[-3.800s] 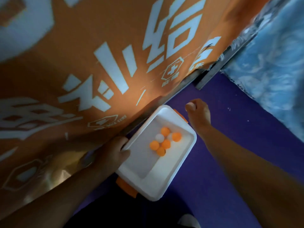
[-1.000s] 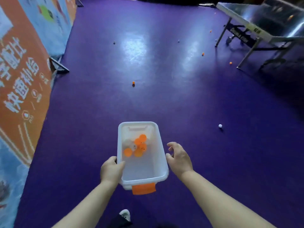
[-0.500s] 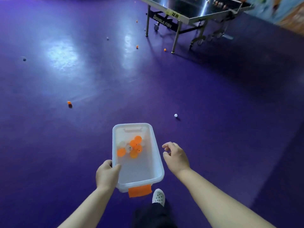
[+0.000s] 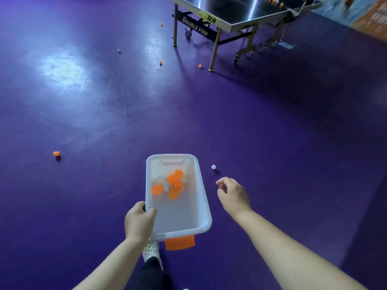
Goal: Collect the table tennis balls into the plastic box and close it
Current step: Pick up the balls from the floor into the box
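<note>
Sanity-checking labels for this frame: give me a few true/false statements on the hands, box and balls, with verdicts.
1. The left hand grips the plastic box by its rim. True.
2. The right hand holds a ball. False: it is empty, fingers loosely curled.
3. The box is closed. False: no lid is on it; balls show inside.
4. A white ball lies on the floor just beyond the right hand. True.
5. The box holds only white balls. False: most are orange.
</note>
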`<action>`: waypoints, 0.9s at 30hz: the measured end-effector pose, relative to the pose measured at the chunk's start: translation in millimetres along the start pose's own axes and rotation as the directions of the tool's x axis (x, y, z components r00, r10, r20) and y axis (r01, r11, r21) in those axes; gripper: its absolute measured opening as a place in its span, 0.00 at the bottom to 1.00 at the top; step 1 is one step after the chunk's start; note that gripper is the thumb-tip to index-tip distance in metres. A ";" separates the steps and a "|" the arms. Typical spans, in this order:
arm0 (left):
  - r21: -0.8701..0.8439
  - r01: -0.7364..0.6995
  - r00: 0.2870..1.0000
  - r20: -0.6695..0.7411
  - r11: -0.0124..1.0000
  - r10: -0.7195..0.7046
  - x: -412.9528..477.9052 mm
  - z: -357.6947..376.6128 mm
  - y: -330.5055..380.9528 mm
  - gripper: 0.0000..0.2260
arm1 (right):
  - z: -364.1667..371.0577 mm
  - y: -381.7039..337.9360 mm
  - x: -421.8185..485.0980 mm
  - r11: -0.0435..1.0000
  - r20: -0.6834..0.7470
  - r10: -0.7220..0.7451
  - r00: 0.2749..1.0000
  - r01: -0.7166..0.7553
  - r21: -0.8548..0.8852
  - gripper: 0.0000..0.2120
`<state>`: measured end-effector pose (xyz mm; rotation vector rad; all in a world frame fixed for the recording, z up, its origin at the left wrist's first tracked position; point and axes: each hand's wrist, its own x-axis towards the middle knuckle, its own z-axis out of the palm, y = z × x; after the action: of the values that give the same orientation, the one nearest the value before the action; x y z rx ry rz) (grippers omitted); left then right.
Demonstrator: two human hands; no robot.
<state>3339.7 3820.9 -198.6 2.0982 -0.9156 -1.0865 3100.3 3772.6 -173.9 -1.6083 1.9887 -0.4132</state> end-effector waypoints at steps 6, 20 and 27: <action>0.063 -0.021 0.999 0.037 0.998 0.019 112.7 28.7 60.4 0.06 | -5.9 -3.2 103.3 0.987 -0.063 0.151 0.986 -0.147 0.064 0.09; 0.218 -0.092 0.990 0.126 0.972 0.066 290.2 125.1 194.2 0.06 | -24.4 27.0 289.7 0.929 -0.061 0.355 0.933 -0.345 0.135 0.08; 0.199 -0.025 0.999 0.047 0.980 0.016 341.9 199.1 223.5 0.06 | -19.5 85.5 413.3 0.925 0.058 0.371 0.927 -0.374 0.068 0.08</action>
<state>3249.0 3382.5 -277.3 2.2275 -1.1058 -1.0737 2963.3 3391.8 -295.6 -1.1439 2.1551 -0.2985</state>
